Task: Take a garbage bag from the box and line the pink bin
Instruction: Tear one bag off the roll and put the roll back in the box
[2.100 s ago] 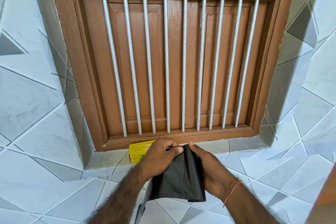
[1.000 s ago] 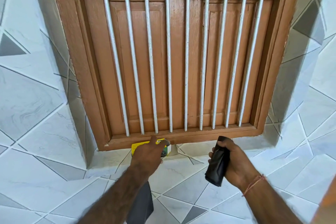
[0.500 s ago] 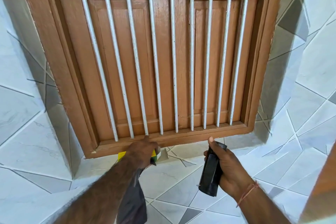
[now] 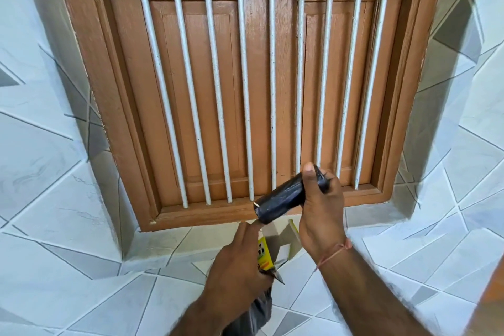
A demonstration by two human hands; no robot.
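My right hand grips a black roll of garbage bags, held tilted just above the open end of the box. My left hand holds the yellow garbage bag box lifted off the sill, its white flaps open toward the roll. The same hand also pinches a loose grey-black garbage bag, which hangs below my wrist. The pink bin is not in view.
A brown wooden window with white vertical bars fills the wall ahead. Below it runs a tiled sill. Grey-and-white tiled walls stand on both sides. An orange edge shows at the far right.
My left hand has picked the yellow box up off the sill and brought it toward me. My right hand has raised the roll and turned it toward the box's open end.
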